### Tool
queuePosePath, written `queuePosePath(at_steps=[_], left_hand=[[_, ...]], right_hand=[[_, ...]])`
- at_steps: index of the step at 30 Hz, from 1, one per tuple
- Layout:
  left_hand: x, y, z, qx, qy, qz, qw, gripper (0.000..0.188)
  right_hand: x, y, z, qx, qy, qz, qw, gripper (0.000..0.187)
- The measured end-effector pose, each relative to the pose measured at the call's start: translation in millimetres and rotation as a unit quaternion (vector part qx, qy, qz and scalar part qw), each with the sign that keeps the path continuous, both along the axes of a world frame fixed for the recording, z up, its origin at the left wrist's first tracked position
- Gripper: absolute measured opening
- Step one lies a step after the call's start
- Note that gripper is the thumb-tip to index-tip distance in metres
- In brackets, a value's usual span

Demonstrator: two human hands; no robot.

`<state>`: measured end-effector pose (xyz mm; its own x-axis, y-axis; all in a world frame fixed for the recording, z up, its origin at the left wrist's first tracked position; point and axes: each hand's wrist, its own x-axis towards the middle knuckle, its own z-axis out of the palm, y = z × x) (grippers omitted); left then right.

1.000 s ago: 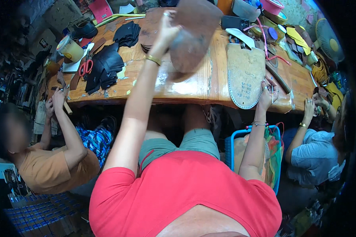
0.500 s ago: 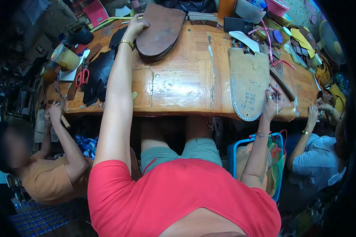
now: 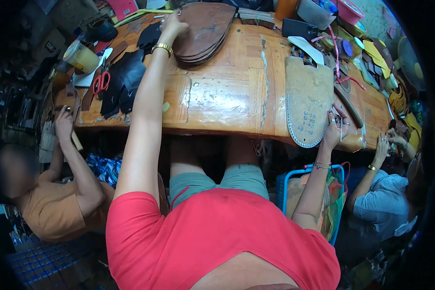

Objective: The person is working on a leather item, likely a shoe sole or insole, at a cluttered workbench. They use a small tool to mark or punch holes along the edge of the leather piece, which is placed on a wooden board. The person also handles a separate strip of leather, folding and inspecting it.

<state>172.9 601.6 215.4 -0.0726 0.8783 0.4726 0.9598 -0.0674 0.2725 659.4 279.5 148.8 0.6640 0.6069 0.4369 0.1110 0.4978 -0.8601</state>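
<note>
My left hand [image 3: 174, 28], with a gold bracelet at the wrist, reaches far across the table to the left edge of a stack of rounded brown leather pieces [image 3: 205, 31]. Its fingers are bent at that edge, partly hidden from view. On the right lies a tan leather piece [image 3: 309, 96], with a dotted line along its rounded edge and handwriting on it; its near end overhangs the table edge. Beside it, my right hand [image 3: 334, 131] is closed on a thin white stick [image 3: 341, 131].
The wooden table [image 3: 222, 101] holds red-handled scissors [image 3: 101, 83], black leather scraps [image 3: 123, 84] and a yellowish tub [image 3: 81, 57] at left. A curved dark handle-like tool [image 3: 349, 107] lies right. A blue basket [image 3: 281, 193] stands below. People work at both sides.
The whole view has shifted slightly, moving the table upward in the picture. My left hand stays at the brown stack with its fingers more bent; my right hand stays beside the tan leather.
</note>
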Motion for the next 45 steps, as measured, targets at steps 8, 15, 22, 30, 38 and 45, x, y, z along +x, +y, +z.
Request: queuePosePath(at_steps=[8, 15, 22, 30, 38, 45], left_hand=[[-21.5, -247.7, 42.4, 0.04, -0.19, -0.302, 0.933, 0.046], [-123.0, -447.8, -33.1, -0.122, -0.446, -0.174, 0.87, 0.04], [-185.4, -615.7, -180.2, -0.228, -0.286, 0.086, 0.927, 0.053], [-187.3, -648.8, -243.7, -0.302, -0.099, 0.144, 0.937, 0.098], [-197.8, -613.0, -231.2, -0.298, -0.036, 0.116, 0.947, 0.108], [-209.8, -595.5, -224.9, -0.365, -0.139, 0.061, 0.918, 0.058]], right_hand=[[14.1, 2.0, -13.2, -0.013, -0.069, -0.015, 0.997, 0.029], [39.9, 12.0, -25.4, 0.009, -0.056, 0.012, 0.998, 0.027], [52.0, 28.1, -29.7, -0.006, -0.112, -0.049, 0.992, 0.022], [56.7, 33.8, -32.3, -0.02, -0.126, -0.051, 0.991, 0.023], [77.7, 39.9, -38.3, -0.016, -0.137, -0.058, 0.989, 0.023], [61.7, 34.6, -31.7, -0.019, -0.129, -0.051, 0.99, 0.024]])
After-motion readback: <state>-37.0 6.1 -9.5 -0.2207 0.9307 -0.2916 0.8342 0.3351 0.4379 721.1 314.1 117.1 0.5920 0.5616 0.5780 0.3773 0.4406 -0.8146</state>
